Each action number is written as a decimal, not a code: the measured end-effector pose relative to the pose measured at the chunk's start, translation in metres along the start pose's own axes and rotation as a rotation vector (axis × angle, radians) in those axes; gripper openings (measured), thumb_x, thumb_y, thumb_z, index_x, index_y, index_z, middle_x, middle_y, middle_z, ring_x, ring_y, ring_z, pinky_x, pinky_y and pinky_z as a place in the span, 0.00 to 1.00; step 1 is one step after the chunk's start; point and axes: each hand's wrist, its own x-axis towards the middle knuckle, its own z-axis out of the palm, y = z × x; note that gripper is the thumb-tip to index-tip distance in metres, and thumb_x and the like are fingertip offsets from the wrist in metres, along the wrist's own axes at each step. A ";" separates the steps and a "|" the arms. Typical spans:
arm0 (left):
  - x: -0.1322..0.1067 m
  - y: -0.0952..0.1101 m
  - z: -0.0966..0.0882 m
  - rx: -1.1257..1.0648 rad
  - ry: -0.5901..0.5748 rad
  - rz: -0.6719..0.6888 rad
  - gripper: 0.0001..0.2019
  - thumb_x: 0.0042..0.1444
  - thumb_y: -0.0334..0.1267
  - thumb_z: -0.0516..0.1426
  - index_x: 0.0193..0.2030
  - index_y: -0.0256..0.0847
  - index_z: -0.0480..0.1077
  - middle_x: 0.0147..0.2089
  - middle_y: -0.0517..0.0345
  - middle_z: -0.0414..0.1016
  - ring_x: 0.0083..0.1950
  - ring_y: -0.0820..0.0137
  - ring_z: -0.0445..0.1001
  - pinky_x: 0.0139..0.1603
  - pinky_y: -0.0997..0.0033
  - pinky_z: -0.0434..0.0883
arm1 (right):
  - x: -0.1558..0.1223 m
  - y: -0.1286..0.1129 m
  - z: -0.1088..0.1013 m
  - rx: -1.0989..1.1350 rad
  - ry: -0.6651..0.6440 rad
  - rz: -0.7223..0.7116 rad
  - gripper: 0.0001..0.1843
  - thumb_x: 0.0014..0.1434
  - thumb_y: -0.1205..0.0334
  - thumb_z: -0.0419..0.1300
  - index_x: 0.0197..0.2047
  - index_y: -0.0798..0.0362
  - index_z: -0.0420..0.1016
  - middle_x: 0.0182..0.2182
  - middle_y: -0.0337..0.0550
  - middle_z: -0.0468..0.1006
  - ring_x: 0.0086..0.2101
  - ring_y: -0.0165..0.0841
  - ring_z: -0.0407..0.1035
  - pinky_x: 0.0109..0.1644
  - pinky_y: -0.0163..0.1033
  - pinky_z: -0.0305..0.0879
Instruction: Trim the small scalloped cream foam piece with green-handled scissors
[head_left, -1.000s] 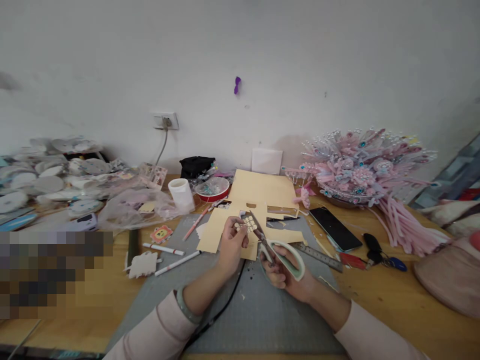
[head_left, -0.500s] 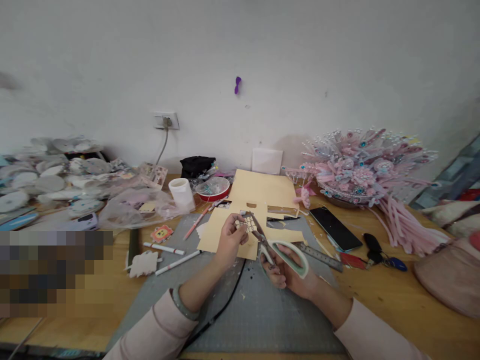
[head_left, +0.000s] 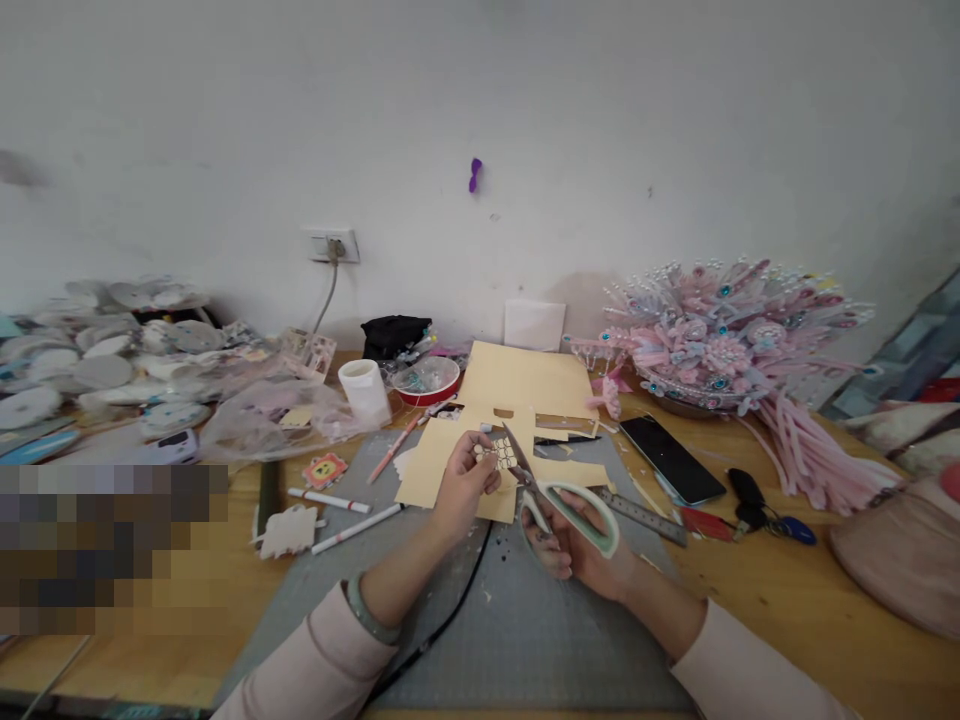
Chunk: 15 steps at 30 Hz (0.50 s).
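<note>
Pinched in the fingers of my left hand (head_left: pixel 463 487) is a small piece of cream card (head_left: pixel 504 454) with dark outlines of rounded shapes drawn on it. My right hand (head_left: pixel 585 548) grips scissors (head_left: pixel 577 515) with white and pale green handles, fingers through the loops. Their blades stand apart, pointing up and away, at the right edge of the card piece. Larger sheets of cream card (head_left: pixel 525 380) lie behind and beneath my hands, one with pieces cut out of it. A grey cutting mat (head_left: pixel 555 640) lies below.
White-barrelled pens (head_left: pixel 358 527), a lion-face cutout (head_left: pixel 325 469) and a white roll (head_left: pixel 364 393) lie left. To the right are a steel ruler (head_left: pixel 645 517), a phone (head_left: pixel 671 460), keys (head_left: pixel 746 495) and a pink beaded headdress (head_left: pixel 720 340). A black cord (head_left: pixel 450 615) crosses the mat.
The scissor blades have opened wider, and the card piece has turned slightly and moved a little to the right of the left fingertips. The right hand has hardly moved.
</note>
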 end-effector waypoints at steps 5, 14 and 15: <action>0.000 0.004 0.000 -0.020 -0.002 -0.041 0.12 0.43 0.38 0.59 0.30 0.42 0.58 0.17 0.75 0.48 0.15 0.84 0.46 0.20 0.79 0.49 | 0.000 0.001 -0.001 -0.007 -0.017 -0.012 0.27 0.49 0.40 0.58 0.36 0.59 0.71 0.21 0.33 0.59 0.17 0.21 0.49 0.21 0.32 0.42; 0.000 -0.004 0.000 -0.007 0.053 0.039 0.13 0.46 0.41 0.59 0.33 0.42 0.58 0.19 0.74 0.51 0.16 0.82 0.50 0.20 0.79 0.52 | 0.001 0.002 0.000 0.017 -0.012 -0.056 0.27 0.49 0.40 0.58 0.35 0.59 0.70 0.22 0.34 0.60 0.17 0.21 0.50 0.20 0.32 0.41; 0.001 -0.005 -0.001 0.006 0.073 0.064 0.13 0.47 0.42 0.59 0.34 0.43 0.58 0.19 0.73 0.52 0.16 0.82 0.51 0.20 0.79 0.52 | 0.001 0.003 0.001 0.021 -0.017 -0.053 0.27 0.49 0.40 0.58 0.35 0.59 0.70 0.22 0.34 0.60 0.17 0.21 0.50 0.20 0.32 0.41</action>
